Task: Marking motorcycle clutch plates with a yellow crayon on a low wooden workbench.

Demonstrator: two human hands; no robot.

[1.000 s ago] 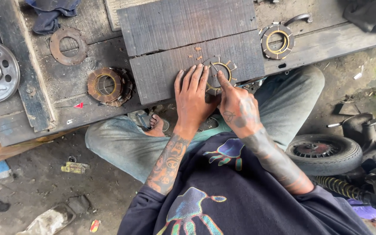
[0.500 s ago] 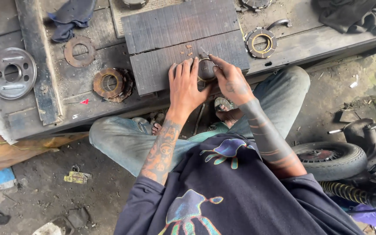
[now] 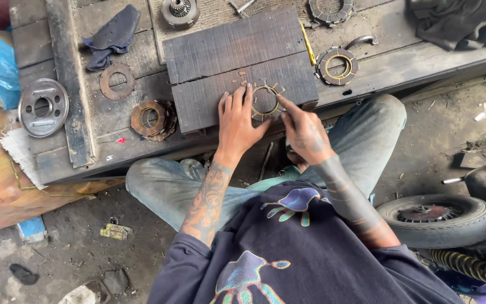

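Head view: left hand lies flat, fingers spread, beside a notched metal ring on a dark wooden board; right hand pinches the ring's edge.

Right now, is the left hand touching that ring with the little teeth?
Touching. The head view shows the left hand flat on the dark board, its fingers against the toothed ring.

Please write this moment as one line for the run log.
left hand: flat on dark wooden board, beside toothed ring | right hand: fingertips on ring's edge | ring: lying on board
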